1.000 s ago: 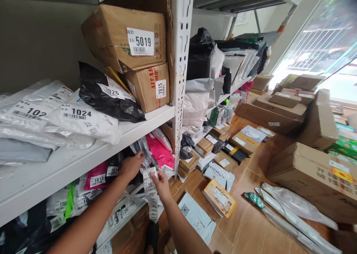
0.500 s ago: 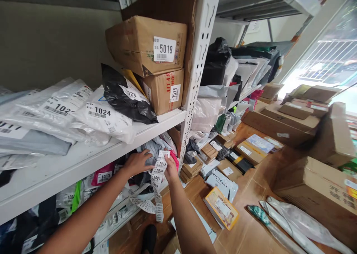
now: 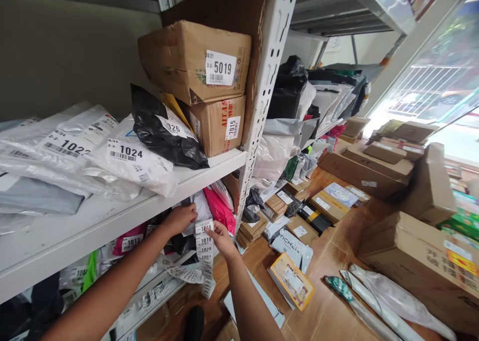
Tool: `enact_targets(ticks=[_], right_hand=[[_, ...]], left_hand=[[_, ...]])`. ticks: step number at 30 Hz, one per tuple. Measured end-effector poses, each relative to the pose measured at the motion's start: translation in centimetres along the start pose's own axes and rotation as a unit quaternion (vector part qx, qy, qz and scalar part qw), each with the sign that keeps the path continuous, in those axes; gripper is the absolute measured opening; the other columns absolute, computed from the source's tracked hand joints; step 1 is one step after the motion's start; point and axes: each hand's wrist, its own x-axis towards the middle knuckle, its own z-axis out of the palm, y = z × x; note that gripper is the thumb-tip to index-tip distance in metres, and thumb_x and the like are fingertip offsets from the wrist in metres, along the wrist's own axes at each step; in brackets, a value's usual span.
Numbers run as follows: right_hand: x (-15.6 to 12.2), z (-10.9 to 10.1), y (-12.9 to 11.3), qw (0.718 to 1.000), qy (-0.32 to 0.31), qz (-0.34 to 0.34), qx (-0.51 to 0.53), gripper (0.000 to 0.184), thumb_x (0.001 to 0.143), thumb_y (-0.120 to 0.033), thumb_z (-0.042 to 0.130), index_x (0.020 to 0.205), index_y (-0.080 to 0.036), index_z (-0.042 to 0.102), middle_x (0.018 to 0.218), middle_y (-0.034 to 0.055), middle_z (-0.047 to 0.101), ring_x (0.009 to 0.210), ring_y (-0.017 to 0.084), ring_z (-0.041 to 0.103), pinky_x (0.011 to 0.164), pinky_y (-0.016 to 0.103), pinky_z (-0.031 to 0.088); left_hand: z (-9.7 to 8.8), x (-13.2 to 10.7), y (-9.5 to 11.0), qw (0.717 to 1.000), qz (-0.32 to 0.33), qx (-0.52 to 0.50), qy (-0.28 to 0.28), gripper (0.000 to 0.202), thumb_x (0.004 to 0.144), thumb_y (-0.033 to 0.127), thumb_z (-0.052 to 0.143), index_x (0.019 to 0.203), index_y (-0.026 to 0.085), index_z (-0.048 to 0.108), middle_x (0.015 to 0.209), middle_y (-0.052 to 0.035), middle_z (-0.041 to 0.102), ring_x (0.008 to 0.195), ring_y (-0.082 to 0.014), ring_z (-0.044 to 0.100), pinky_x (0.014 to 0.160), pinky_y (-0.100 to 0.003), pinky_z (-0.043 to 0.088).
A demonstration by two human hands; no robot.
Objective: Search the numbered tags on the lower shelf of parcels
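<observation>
My right hand [image 3: 223, 240] pinches the top of a long strip of printed number labels [image 3: 205, 253], with 1018 uppermost and 1019, 1020 and 1001 below. The strip hangs down and its lower part curls off to the left. Beside it on the lower shelf, my left hand [image 3: 182, 218] is closed at a pale mailing bag [image 3: 202, 204]; its fingertips are partly hidden. A bright pink mailing bag [image 3: 220, 212] leans just right of the pale one. Another pink bag [image 3: 129, 241], labelled 1013, lies farther left under the shelf edge.
On the upper shelf [image 3: 164, 203] are plastic parcels [image 3: 130, 154], a black parcel [image 3: 164, 129] and two stacked cartons [image 3: 220, 54]. A perforated white post [image 3: 267, 66] stands at the shelf's right end. Boxes and parcels [image 3: 292, 248] cover parts of the floor, with large cartons [image 3: 419, 261] at right.
My left hand has closed from spread fingers at the bag. More of the bright pink bag now shows. The label strip has moved slightly left and down and hangs straighter.
</observation>
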Motion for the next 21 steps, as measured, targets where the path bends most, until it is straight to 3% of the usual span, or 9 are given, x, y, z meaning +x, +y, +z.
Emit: enact_targets(ticks=[3,5,7,12,17,21], right_hand=[[1.3,0.5,0.6,0.999,0.042,-0.019,0.015,0.042,0.060,-0.051,0.076,0.083,-0.020,0.060,0.064,-0.0021,0.065,0.055,0.013,0.058,0.056,0.025,0.045],[2.6,1.1,1.0,0.997,0.070,-0.035,0.019,0.044,0.061,-0.054,0.073,0.085,-0.020,0.060,0.067,-0.0011,0.066,0.059,0.014,0.060,0.057,0.025,0.045],[3.8,1.7,1.5,0.994,0.097,-0.049,0.017,0.045,0.060,-0.058,0.071,0.081,-0.019,0.061,0.066,0.0002,0.067,0.061,0.016,0.060,0.057,0.026,0.045],[5.3,2.5,2.5,0.986,0.153,-0.068,0.006,0.051,0.055,-0.063,0.069,0.078,-0.018,0.063,0.061,0.0018,0.066,0.060,0.016,0.060,0.056,0.026,0.043],[5.5,2.1,2.9,0.977,0.202,-0.070,-0.016,0.051,0.053,-0.067,0.068,0.066,-0.018,0.061,0.053,0.0002,0.059,0.049,0.013,0.051,0.051,0.026,0.040],[6.3,1.9,3.2,0.960,0.270,-0.069,-0.041,0.052,0.054,-0.068,0.067,0.048,-0.020,0.048,0.042,-0.0042,0.046,0.043,0.009,0.038,0.045,0.023,0.032]], left_hand=[[0.9,-0.5,-0.8,0.999,-0.006,-0.039,0.007,0.022,0.079,0.012,0.047,0.087,0.021,0.066,0.111,-0.0033,0.062,0.087,-0.0178,0.062,0.078,-0.027,0.044],[1.1,-0.2,-1.0,0.996,-0.037,-0.073,0.023,0.033,0.086,0.016,0.037,0.107,0.022,0.061,0.106,-0.0038,0.064,0.090,-0.0167,0.062,0.078,-0.026,0.044],[1.1,0.6,-1.0,0.991,-0.073,-0.103,0.034,0.036,0.092,0.022,0.029,0.117,0.021,0.054,0.095,-0.0037,0.067,0.085,-0.0157,0.063,0.073,-0.024,0.045],[1.2,3.0,-1.0,0.983,-0.124,-0.133,0.027,0.021,0.083,0.034,0.053,0.093,0.018,0.061,0.090,-0.0058,0.069,0.085,-0.0201,0.063,0.071,-0.027,0.044],[1.3,3.5,-1.6,0.981,-0.126,-0.147,0.012,0.023,0.082,0.033,0.055,0.097,0.016,0.058,0.092,-0.0044,0.068,0.083,-0.0161,0.062,0.069,-0.023,0.044],[0.9,3.4,-1.3,0.984,-0.129,-0.125,0.006,0.020,0.087,0.034,0.049,0.092,0.017,0.059,0.084,-0.0007,0.066,0.077,-0.0142,0.060,0.069,-0.024,0.044]])
